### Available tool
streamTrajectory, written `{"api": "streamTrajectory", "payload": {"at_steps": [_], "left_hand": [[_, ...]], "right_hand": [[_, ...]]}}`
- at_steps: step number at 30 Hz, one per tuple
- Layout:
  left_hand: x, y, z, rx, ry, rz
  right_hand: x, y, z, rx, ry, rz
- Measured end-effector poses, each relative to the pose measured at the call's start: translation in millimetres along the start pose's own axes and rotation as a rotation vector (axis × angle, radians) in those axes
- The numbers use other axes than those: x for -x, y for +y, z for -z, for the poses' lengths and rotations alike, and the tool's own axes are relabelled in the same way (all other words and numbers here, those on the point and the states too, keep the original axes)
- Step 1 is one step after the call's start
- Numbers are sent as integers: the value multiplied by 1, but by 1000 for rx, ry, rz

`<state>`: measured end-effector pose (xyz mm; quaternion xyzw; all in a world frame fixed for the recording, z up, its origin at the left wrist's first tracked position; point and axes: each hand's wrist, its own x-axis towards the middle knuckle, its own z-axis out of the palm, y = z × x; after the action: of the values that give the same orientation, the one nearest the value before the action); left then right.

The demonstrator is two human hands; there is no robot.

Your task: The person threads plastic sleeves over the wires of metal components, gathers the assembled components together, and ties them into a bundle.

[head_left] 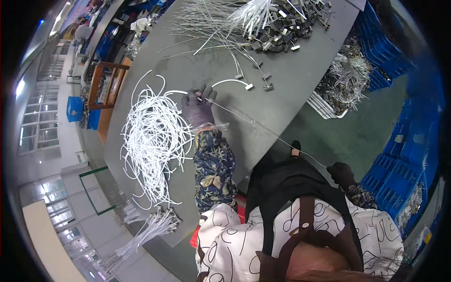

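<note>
My left hand (pixel 199 107), in a dark glove, is over the table with its fingers closed around a white tube (pixel 227 81). The tube shows on both sides of the hand, and a small white block (pixel 249 87) sits at its right end. From beside my left fingers a thin wire (pixel 277 135) runs down to the right, past the table's edge. My right hand (pixel 342 174), also gloved, is closed on the far end of this wire, beside my body. How the wire meets the tube is hidden under my left fingers.
Left of my hand lies a heap of white tubes (pixel 157 141). Dark connectors with wires (pixel 286 28) are piled at the far side. A bundle of white leads (pixel 157 223) lies at the near left corner. Blue crates (pixel 390 164) and a white basket (pixel 324 107) stand right.
</note>
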<state>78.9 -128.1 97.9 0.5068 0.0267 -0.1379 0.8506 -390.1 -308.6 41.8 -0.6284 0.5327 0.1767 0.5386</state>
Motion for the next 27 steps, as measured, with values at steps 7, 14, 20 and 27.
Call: {"api": "streamTrajectory", "payload": {"at_steps": [7,14,20,27], "left_hand": [[-13,33,2,466,-614,210],[17,-37,47,91,-88,262],[25,-35,59,106,-70,274],[42,-25,36,66,55,259]], "right_hand": [[-30,30,6,315,0,590],[-31,49,25,307,-370,642],[-41,61,46,590,-445,875],[-40,48,49,689,-422,1108]]}}
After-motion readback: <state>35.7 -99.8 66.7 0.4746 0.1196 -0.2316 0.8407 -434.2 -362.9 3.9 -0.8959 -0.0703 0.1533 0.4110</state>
